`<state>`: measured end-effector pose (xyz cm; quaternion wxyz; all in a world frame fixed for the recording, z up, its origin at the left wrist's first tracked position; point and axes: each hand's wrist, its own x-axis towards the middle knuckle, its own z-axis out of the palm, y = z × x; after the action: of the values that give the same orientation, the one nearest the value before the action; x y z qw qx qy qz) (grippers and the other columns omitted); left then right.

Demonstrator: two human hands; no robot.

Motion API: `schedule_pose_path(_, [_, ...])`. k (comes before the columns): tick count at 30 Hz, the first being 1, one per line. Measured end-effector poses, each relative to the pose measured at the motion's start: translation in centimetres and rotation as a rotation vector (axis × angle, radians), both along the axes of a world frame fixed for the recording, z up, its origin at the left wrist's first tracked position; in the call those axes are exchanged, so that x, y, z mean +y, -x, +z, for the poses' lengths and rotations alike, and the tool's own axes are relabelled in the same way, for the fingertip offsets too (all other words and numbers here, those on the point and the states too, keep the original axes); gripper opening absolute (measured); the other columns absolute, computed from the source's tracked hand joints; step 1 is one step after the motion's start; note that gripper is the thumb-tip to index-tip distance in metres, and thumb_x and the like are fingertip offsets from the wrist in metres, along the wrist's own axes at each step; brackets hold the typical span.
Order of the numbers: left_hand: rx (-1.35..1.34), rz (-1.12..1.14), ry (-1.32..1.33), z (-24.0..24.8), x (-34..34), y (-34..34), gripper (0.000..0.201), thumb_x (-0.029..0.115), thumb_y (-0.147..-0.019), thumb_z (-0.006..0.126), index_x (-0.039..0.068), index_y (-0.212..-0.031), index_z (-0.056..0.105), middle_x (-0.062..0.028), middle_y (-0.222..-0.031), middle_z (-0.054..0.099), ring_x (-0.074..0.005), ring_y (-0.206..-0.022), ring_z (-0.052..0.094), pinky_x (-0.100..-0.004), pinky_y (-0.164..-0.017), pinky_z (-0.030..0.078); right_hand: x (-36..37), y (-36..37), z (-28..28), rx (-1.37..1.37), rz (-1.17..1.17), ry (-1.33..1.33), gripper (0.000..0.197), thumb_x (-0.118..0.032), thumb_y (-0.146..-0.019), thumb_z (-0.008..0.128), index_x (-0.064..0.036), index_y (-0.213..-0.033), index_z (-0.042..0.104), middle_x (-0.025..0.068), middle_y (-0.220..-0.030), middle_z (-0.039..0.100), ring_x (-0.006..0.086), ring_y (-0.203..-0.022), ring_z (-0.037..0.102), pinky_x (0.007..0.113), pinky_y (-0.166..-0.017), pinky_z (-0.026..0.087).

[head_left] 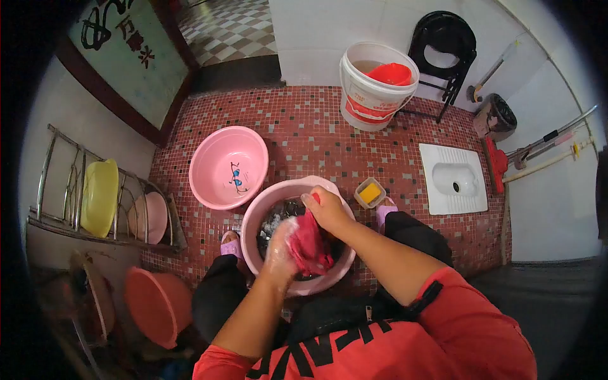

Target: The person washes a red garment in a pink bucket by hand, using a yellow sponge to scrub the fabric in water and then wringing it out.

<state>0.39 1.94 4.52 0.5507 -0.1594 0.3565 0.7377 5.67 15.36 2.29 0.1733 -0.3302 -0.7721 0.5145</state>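
Note:
Between my feet stands a pink basin holding dark, sudsy water and dark cloth. Over it I hold a wet red cloth, bunched up and hanging into the basin. My right hand is closed round the cloth's upper end, near the basin's far right side. Foam covers my left hand, which is pressed against the cloth's left side; its fingers are partly hidden behind the cloth. A small clear box with a yellow soap bar lies on the floor right of the basin.
Another pink basin sits at the far left. A white bucket with a red scoop stands farther back, near a folded black chair. At right is a squat toilet; a metal rack with basins lines the left wall.

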Motion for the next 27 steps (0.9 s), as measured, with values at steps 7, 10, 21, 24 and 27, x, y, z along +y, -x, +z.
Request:
schedule_pose_path(7, [-0.027, -0.061, -0.748, -8.2, -2.3, 3.4, 0.032, 0.034, -0.087, 0.047, 0.008, -0.103, 0.055, -0.0112, -0.101, 0.059, -0.0243, -0.093, 0.058, -0.0391, -0.079, 0.049, -8.9, -0.4, -0.5, 0.215, 0.471, -0.461, 0.014, -0.019, -0.084, 0.05, -0.0065, -0.088, 0.053, 0.0143, -0.087, 0.057, 0.0292, -0.089, 0.056, 0.039, -0.077, 0.043])
schedule_pose_path(10, [-0.073, -0.044, -0.031, -2.0, 0.6, -1.0, 0.031, 0.032, -0.087, 0.047, 0.008, -0.105, 0.055, -0.0114, -0.101, 0.059, -0.0251, -0.093, 0.058, -0.0409, -0.078, 0.05, -3.5, -0.3, 0.7, -0.248, 0.284, -0.164, 0.018, -0.024, -0.085, 0.049, -0.007, -0.089, 0.052, 0.0174, -0.09, 0.058, 0.0365, -0.083, 0.056, 0.044, -0.072, 0.044])
schedule_pose_path(21, [-0.231, -0.054, -0.005, -0.8, 0.4, -0.5, 0.021, 0.025, -0.089, 0.045, 0.009, -0.096, 0.056, -0.0096, -0.091, 0.06, -0.0208, -0.078, 0.058, -0.0349, -0.07, 0.048, -4.3, -0.7, 0.5, -0.097, 0.27, -0.188, 0.013, -0.018, -0.084, 0.049, -0.0048, -0.087, 0.05, 0.0183, -0.081, 0.057, 0.0376, -0.074, 0.056, 0.043, -0.064, 0.044])
schedule_pose_path(24, [-0.097, -0.121, -0.268, 0.7, -0.9, 1.2, 0.041, 0.041, -0.09, 0.042, 0.006, -0.108, 0.053, -0.0126, -0.103, 0.059, -0.0239, -0.093, 0.058, -0.0406, -0.085, 0.046, -0.8, 0.0, 2.1, 0.028, 0.022, -0.03, 0.017, -0.018, -0.085, 0.052, -0.0023, -0.082, 0.05, 0.0167, -0.07, 0.055, 0.0302, -0.069, 0.056, 0.039, -0.064, 0.043])
schedule_pose_path(27, [0.13, -0.16, -0.167, 1.9, -0.6, 2.9, 0.061, 0.053, -0.085, 0.044, 0.006, -0.125, 0.041, -0.0098, -0.121, 0.05, -0.0241, -0.106, 0.051, -0.0402, -0.092, 0.041, 0.4, -0.5, 2.8, 0.276, -0.006, 0.028, 0.014, -0.015, -0.084, 0.056, -0.0016, -0.083, 0.052, 0.0071, -0.067, 0.053, 0.0129, -0.065, 0.05, 0.029, -0.062, 0.043])
